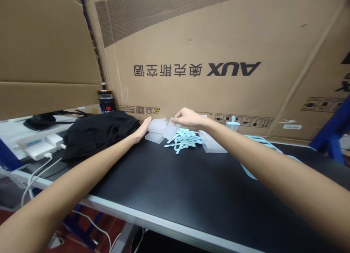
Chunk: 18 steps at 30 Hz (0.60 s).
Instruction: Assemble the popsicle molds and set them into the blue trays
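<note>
My right hand (189, 118) pinches a translucent plastic box (171, 130) by its upper edge, holding it tilted over the left side of a pile of light blue plastic sticks (186, 139). Beside it, a small stack of similar translucent boxes (154, 137) rests on the black table. My left hand (143, 130) lies with straight fingers against the left side of that stack; part of the hand's inner side is hidden. To the right of the sticks, another translucent box (214, 145) sits partly behind my right forearm.
A black cloth bundle (101, 134) lies left of my left arm, near white chargers and cables (41, 150). A dark bottle (107, 101) stands behind it. Large cardboard (188, 37) walls off the back. At right are a translucent cup (232, 125) with a blue stick and a light blue frame (248, 172).
</note>
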Motion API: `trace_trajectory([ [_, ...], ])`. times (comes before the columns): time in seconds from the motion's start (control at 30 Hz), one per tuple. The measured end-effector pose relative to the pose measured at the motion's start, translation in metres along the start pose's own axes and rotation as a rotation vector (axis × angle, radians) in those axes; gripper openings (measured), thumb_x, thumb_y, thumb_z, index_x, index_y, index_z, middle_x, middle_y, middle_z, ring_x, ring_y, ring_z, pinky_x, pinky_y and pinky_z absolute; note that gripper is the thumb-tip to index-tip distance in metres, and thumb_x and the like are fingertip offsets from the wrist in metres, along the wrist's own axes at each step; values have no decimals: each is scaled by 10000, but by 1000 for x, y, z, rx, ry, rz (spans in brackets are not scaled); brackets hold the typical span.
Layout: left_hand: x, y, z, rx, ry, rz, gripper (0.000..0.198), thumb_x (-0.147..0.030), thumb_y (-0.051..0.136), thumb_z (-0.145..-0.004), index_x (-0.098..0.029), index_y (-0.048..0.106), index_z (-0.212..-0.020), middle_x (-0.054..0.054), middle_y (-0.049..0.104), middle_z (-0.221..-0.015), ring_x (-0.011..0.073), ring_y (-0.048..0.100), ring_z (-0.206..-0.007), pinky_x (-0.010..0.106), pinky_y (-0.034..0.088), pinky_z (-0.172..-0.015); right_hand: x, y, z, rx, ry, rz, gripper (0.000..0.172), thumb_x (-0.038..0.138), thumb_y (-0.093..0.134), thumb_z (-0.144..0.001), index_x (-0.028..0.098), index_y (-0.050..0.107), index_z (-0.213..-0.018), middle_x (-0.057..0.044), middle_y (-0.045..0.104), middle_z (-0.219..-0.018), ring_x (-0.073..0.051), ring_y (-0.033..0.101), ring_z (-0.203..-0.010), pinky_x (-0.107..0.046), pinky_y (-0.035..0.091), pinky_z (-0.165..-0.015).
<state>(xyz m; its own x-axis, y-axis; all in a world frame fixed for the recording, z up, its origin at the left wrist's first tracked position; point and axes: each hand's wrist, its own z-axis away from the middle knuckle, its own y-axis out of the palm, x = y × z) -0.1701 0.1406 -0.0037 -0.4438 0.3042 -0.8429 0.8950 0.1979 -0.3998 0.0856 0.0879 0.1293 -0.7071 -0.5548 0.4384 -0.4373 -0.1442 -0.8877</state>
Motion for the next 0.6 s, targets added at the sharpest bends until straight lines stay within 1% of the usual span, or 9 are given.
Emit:
trace_trajectory([
  [0.1, -4, 0, 3, 76, -36, 84, 690, -708, 205, -944, -273, 418, -1434, 115, 568, -1404, 289, 583, -1246, 482, 475, -1028, -2, 9, 3, -48, 60, -125, 244, 331, 592, -823, 147, 641, -670, -24, 507, -603, -115, 440, -571, -263, 321, -543],
  [0.17, -5, -1, 4, 102, -56, 112, 701, -713, 194, -942, -281, 378, -1462, 114, 540, -1435, 294, 557, -1280, 494, 452, -1052, -3, 20, 4, -60, 100, -214, 180, 285, 613, -789, 145, 626, -677, -27, 526, -605, -105, 419, -537, -257, 308, -509],
  [0.2, -5, -1, 4, 114, -64, 121, 709, -715, 186, -942, -284, 343, -1482, 113, 518, -1456, 289, 541, -1300, 494, 440, -1064, -4, 27, 5, -67, 124, -263, 115, 253, 621, -770, 146, 629, -729, -30, 555, -625, -101, 418, -523, -253, 311, -495],
  [0.23, -5, -1, 4, 125, -72, 128, 718, -717, 175, -942, -286, 304, -1501, 110, 497, -1475, 281, 528, -1316, 489, 431, -1076, -4, 33, 5, -75, 149, -314, 94, 218, 624, -753, 150, 631, -816, -33, 587, -656, -98, 424, -510, -248, 323, -483],
  [0.3, -4, -1, 4, 147, -85, 140, 744, -725, 148, -937, -281, 243, -1526, 105, 472, -1496, 264, 520, -1328, 473, 423, -1091, -3, 46, 4, -93, 193, -425, 283, 158, 613, -736, 171, 583, -1017, -34, 642, -727, -100, 459, -500, -238, 375, -477],
  [0.33, -4, -1, 4, 158, -90, 146, 760, -732, 137, -933, -275, 227, -1532, 105, 472, -1496, 258, 526, -1323, 465, 423, -1094, -1, 53, 3, -98, 210, -482, 348, 136, 603, -738, 182, 544, -1077, -36, 659, -757, -102, 485, -504, -236, 411, -487],
  [0.37, -3, -1, 4, 168, -96, 152, 776, -740, 127, -928, -269, 214, -1538, 107, 478, -1491, 256, 535, -1315, 459, 425, -1095, 1, 58, 1, -99, 222, -537, 361, 122, 592, -746, 188, 517, -1093, -40, 669, -779, -103, 513, -515, -236, 448, -506],
  [0.5, 0, -3, 3, 168, -117, 165, 829, -753, 73, -914, -244, 121, -1567, 127, 468, -1496, 257, 508, -1343, 462, 393, -1123, 9, 78, -7, -74, 250, -717, 162, 98, 565, -780, 168, 509, -915, -69, 679, -827, -93, 591, -564, -239, 543, -609],
  [0.6, 1, -4, 4, 158, -119, 164, 828, -741, 56, -919, -233, 100, -1572, 130, 430, -1521, 254, 462, -1381, 459, 371, -1138, 12, 92, -15, -48, 263, -810, 134, 79, 570, -779, 157, 504, -867, -70, 670, -810, -99, 632, -605, -236, 568, -662],
])
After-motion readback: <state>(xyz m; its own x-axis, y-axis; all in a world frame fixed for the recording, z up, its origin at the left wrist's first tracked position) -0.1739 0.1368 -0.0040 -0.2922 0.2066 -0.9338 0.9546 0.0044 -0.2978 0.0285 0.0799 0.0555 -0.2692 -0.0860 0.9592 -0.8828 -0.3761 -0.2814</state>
